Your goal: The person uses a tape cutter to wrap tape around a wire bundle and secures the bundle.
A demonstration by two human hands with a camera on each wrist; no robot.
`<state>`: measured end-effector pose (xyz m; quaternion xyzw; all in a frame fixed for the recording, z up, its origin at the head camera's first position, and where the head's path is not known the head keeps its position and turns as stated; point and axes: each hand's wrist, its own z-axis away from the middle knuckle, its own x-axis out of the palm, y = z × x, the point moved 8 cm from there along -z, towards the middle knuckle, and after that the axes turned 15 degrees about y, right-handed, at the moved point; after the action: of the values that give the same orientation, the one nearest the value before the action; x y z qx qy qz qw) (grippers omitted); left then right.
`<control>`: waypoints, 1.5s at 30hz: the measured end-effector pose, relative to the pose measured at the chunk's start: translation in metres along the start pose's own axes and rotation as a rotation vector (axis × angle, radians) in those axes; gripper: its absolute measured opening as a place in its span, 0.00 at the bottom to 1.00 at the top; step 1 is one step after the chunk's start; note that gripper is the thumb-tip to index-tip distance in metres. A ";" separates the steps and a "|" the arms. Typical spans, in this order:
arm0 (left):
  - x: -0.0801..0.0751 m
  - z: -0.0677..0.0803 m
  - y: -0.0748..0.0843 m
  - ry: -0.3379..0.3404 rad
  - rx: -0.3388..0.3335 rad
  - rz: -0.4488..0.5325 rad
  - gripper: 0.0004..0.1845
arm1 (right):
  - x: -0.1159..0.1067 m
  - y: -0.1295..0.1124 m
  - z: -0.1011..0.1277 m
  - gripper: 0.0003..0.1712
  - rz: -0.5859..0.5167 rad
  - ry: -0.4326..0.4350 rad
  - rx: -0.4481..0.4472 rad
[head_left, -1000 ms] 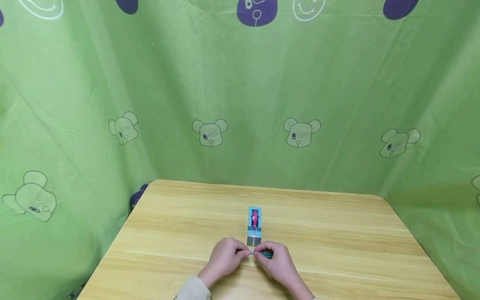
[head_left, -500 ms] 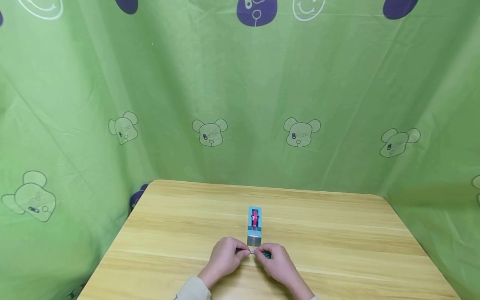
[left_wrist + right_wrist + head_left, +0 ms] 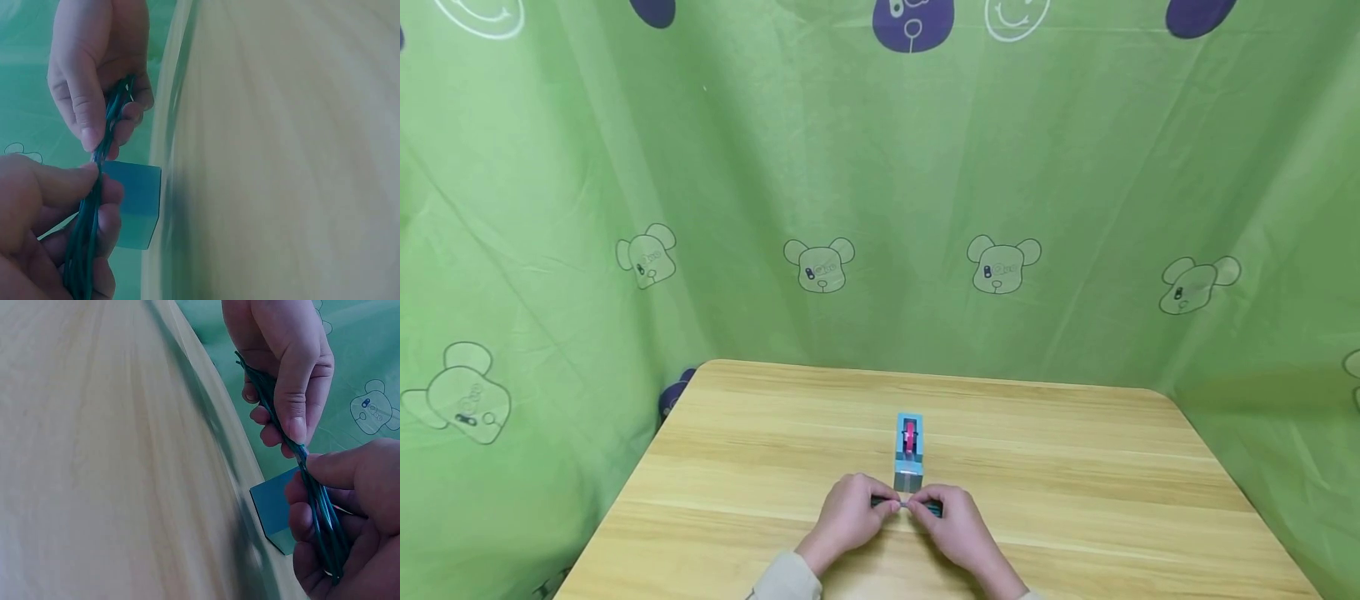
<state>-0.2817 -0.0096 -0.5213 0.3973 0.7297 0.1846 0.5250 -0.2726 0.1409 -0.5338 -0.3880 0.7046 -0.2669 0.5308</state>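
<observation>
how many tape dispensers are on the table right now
1. The blue tape dispenser stands mid-table, just beyond the left hand and right hand, which pinch a bundle of green wires.

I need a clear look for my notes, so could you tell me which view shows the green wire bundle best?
The right wrist view: the green wire bundle runs unblurred between the left hand and right hand. The left wrist view shows it dimmer; the head view shows only slivers between the fingers.
</observation>
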 end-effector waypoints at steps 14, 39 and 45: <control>0.004 -0.004 -0.002 -0.092 -0.055 0.040 0.05 | -0.002 -0.001 0.000 0.07 -0.017 0.050 0.023; 0.011 -0.008 -0.008 -0.071 -0.055 0.017 0.04 | -0.001 0.000 0.001 0.05 -0.023 0.099 0.034; 0.009 -0.009 -0.005 -0.038 -0.008 0.006 0.03 | -0.001 -0.001 0.000 0.01 -0.033 0.092 0.027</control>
<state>-0.2935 -0.0045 -0.5268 0.4009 0.7176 0.1816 0.5398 -0.2722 0.1417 -0.5327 -0.3799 0.7180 -0.3025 0.4987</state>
